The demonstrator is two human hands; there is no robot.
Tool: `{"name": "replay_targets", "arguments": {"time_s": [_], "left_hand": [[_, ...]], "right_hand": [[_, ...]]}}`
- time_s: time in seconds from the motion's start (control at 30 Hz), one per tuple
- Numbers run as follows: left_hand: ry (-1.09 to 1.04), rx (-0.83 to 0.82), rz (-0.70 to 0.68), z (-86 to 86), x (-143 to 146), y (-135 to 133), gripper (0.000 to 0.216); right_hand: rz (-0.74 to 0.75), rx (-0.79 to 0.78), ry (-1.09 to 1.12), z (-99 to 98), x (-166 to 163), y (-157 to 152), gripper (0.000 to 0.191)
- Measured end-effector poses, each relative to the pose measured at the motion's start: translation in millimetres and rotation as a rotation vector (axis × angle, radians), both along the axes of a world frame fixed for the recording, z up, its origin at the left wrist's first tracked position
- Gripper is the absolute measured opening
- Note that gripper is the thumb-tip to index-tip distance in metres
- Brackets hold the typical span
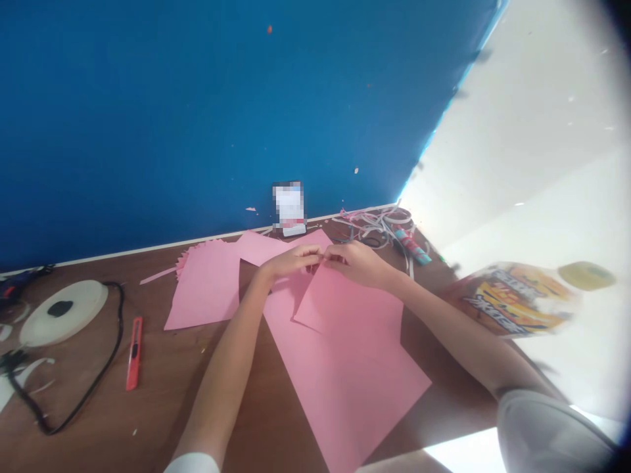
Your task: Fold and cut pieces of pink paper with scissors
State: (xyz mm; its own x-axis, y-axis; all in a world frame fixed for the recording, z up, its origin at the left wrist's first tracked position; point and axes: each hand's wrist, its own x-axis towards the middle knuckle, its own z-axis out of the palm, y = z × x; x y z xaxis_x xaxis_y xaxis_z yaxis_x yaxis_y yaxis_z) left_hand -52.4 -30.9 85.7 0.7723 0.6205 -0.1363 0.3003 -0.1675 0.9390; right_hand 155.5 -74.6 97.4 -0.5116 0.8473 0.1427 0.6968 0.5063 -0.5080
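Note:
My left hand [293,261] and my right hand [355,261] meet at the upper corner of a pink paper sheet [359,305]. Both pinch that corner, thumbs and fingertips close together, and the sheet's left edge is raised. Beneath it lies a larger pink sheet [340,401], reaching down to the front of the table. Left of my left hand, another pink sheet [204,286] rests flat, with a pleated or fringed pink paper piece [185,259] showing behind its upper edge. My fingers partly hide the pinched corner.
A red box cutter [134,355] lies at left, near a round white device [64,313] with a black cable [111,364]. A phone [290,209] leans on the blue wall [197,118]. Paper strips [377,220] and a teal-red tube [411,246] lie back right; a bottle [522,299] stands right.

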Motion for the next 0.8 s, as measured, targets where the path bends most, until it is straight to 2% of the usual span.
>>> {"name": "replay_targets", "arguments": {"time_s": [0.27,0.6,0.7,0.8], "left_hand": [[-0.074,-0.017,0.005,-8.1,7,-1,0.017],[-0.14,0.118,0.055,-10.8,7,2,0.018],[-0.179,0.097,0.075,-10.6,9,1,0.022],[-0.216,0.072,0.09,-6.7,12,-2,0.024]], "right_hand": [[0.018,0.086,0.009,3.7,-2,-3,0.018],[0.02,0.24,0.023,4.0,-1,-6,0.023],[0.02,0.208,0.085,5.7,-2,-6,0.021],[0.035,0.087,0.219,6.7,0,-3,0.02]]}}
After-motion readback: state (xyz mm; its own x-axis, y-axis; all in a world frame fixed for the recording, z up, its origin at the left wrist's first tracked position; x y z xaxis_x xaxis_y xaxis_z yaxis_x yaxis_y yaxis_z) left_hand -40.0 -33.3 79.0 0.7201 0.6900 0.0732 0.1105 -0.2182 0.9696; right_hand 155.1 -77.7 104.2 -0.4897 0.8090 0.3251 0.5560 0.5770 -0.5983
